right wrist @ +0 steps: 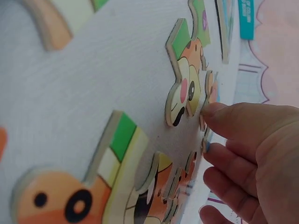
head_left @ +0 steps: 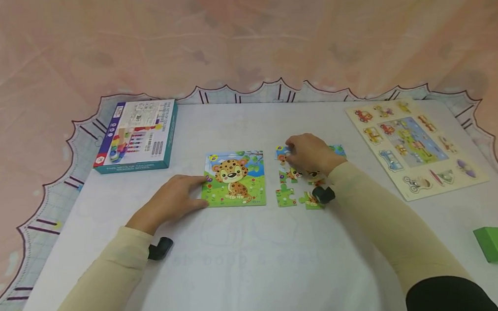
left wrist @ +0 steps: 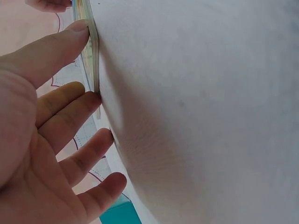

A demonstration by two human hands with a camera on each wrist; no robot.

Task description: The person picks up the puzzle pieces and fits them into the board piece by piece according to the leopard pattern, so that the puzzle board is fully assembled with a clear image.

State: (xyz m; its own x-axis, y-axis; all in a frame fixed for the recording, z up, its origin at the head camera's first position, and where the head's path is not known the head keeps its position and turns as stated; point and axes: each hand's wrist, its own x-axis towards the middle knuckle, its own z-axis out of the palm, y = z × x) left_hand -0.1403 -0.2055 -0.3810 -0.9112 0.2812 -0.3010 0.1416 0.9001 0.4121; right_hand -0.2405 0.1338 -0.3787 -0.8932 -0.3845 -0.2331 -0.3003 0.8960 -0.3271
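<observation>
A square picture board (head_left: 252, 190) with a spotted leopard cub lies flat on the white table. My left hand (head_left: 170, 202) touches its left edge with thumb and fingers extended; in the left wrist view the thumb (left wrist: 77, 32) rests against the board's edge. To the right lie several loose jigsaw pieces (head_left: 286, 197) of a similar leopard picture. My right hand (head_left: 313, 155) is over their upper part, pinching a jigsaw piece (right wrist: 210, 88) between thumb and fingers. The right hand and wrist partly hide the pieces in the head view. Nearer the right wrist camera lies a leopard-face piece (right wrist: 187, 84).
A flat teal-sided box (head_left: 140, 135) lies at the back left. On the right is a wooden board with vehicle pictures (head_left: 417, 150), and a green block (head_left: 496, 245) sits near the right edge. A patterned cloth (head_left: 238, 38) lies beyond the table.
</observation>
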